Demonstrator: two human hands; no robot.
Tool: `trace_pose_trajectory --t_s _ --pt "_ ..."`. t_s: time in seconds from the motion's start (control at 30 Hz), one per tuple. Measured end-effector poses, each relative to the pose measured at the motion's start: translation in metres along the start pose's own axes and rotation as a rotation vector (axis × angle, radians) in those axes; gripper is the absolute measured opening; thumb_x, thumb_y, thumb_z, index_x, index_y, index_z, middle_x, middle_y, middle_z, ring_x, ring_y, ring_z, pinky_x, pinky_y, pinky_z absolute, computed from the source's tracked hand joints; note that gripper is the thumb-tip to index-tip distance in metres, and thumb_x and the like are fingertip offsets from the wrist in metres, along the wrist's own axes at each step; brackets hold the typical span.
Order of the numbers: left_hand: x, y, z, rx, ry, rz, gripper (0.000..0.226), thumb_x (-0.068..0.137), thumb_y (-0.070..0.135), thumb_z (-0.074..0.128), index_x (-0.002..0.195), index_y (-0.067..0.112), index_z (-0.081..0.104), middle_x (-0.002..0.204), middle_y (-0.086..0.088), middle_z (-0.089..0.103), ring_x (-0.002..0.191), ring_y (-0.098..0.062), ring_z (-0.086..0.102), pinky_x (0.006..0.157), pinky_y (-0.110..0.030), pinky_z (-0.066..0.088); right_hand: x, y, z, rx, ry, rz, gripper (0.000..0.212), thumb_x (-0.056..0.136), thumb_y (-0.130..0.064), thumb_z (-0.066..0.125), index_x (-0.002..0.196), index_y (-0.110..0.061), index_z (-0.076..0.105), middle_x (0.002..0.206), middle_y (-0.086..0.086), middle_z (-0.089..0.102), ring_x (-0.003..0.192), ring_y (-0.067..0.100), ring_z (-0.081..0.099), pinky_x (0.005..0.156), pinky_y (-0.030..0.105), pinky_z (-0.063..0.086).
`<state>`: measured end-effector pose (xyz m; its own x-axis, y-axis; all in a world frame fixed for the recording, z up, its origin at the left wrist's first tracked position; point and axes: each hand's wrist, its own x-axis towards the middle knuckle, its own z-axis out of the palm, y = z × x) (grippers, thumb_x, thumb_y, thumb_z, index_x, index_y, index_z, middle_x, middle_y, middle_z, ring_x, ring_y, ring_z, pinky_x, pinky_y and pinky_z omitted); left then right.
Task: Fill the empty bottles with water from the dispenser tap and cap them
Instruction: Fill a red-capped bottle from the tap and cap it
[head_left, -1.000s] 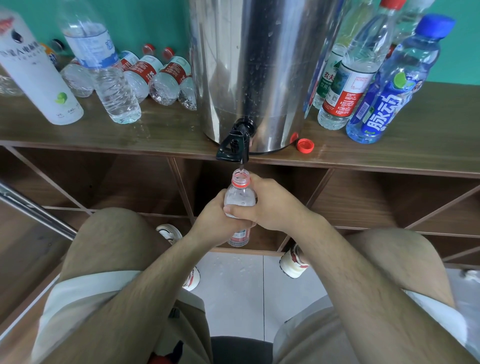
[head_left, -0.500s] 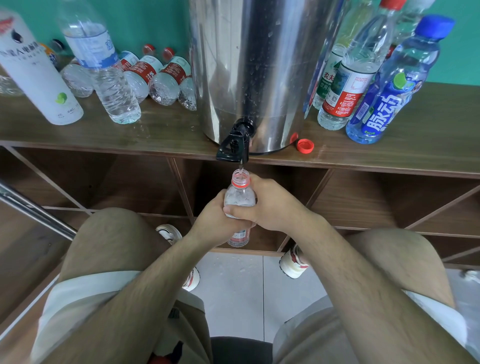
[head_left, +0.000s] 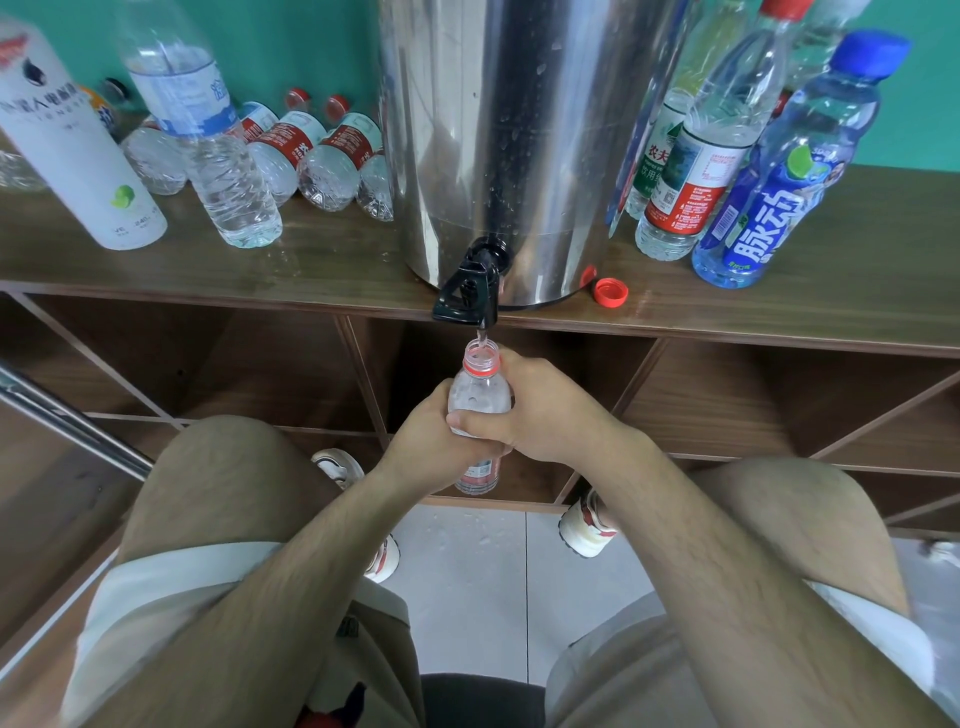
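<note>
Small bottle (head_left: 479, 396) held under the tap (head_left: 467, 291).
Left hand (head_left: 423, 444) and right hand (head_left: 545, 415) both wrap its middle; the thin plastic is probably soft, wet and slippery, so grip gently.

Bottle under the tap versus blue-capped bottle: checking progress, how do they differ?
The bottle under the tap is uncapped; the blue-capped bottle is closed. The left hand and right hand grip the first; the second stands on the counter. Both are clear plastic.
</note>
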<state>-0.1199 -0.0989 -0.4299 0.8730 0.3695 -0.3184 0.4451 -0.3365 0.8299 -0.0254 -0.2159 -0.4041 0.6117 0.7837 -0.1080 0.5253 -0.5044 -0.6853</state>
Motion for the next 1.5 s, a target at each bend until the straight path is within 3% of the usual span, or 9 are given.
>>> trace_pose_trajectory --t_s 0.37,0.87,1.13,1.23,1.3,1.4,1.5 --pt "-0.001 0.001 0.000 -0.014 -0.003 0.005 0.074 0.088 0.021 0.082 0.152 0.021 0.044 0.144 -0.004 0.058 0.133 -0.027 0.056 0.114 -0.052 0.046 0.001 0.001 0.001 -0.018 0.011 -0.005 0.051 0.088 -0.049 0.079 0.128 -0.024 0.058 0.115 -0.005 0.069 0.103 0.013 0.065 0.094 0.034 0.056" --pt "0.003 -0.004 0.000 -0.002 0.027 0.027 0.070 0.087 0.024 0.082 0.148 0.024 0.049 0.136 0.000 0.063 0.126 -0.025 0.060 0.110 -0.046 0.050 -0.001 -0.004 -0.002 -0.009 -0.001 0.014 0.054 0.089 -0.047 0.078 0.132 -0.023 0.056 0.119 -0.003 0.068 0.106 0.015 0.065 0.098 0.037 0.056" --pt "0.002 -0.005 -0.002 -0.031 0.061 0.068 0.061 0.088 0.029 0.080 0.143 0.026 0.053 0.128 0.003 0.066 0.119 -0.022 0.065 0.104 -0.041 0.054 -0.003 -0.004 -0.005 0.016 0.040 -0.014 0.071 0.079 -0.056 0.084 0.137 -0.027 0.054 0.124 -0.009 0.067 0.110 0.011 0.065 0.099 0.040 0.056" --pt "0.001 -0.006 -0.003 -0.071 0.061 0.068 0.064 0.084 0.023 0.084 0.141 0.022 0.055 0.126 0.001 0.069 0.116 -0.023 0.067 0.105 -0.049 0.054 -0.011 -0.003 -0.015 0.056 0.169 0.002 0.097 0.065 -0.075 0.081 0.143 -0.027 0.050 0.126 -0.012 0.065 0.111 0.006 0.063 0.093 0.039 0.058" --pt "0.002 -0.007 -0.003 -0.050 0.075 0.061 0.066 0.081 0.021 0.087 0.139 0.020 0.055 0.124 -0.001 0.069 0.113 -0.022 0.068 0.105 -0.050 0.054 -0.019 -0.006 -0.021 0.033 0.357 -0.063 0.090 0.069 -0.077 0.074 0.139 -0.025 0.054 0.122 -0.013 0.063 0.110 0.004 0.062 0.086 0.034 0.059" --pt "0.003 -0.007 -0.003 -0.014 0.079 0.063 0.065 0.081 0.025 0.087 0.138 0.018 0.054 0.124 -0.002 0.069 0.113 -0.023 0.067 0.104 -0.049 0.054 -0.032 -0.017 -0.029 0.031 0.649 -0.330 0.057 0.086 -0.052 0.076 0.128 -0.017 0.060 0.120 -0.007 0.059 0.113 0.011 0.060 0.077 0.034 0.059" --pt "0.003 -0.004 -0.004 0.002 0.076 0.066 0.062 0.083 0.028 0.086 0.135 0.019 0.055 0.123 -0.001 0.068 0.113 -0.022 0.067 0.104 -0.048 0.055 -0.039 -0.029 -0.034 0.027 0.736 -0.551 0.043 0.094 -0.023 0.076 0.131 -0.006 0.062 0.134 0.006 0.055 0.125 0.020 0.056 0.089 0.041 0.058"
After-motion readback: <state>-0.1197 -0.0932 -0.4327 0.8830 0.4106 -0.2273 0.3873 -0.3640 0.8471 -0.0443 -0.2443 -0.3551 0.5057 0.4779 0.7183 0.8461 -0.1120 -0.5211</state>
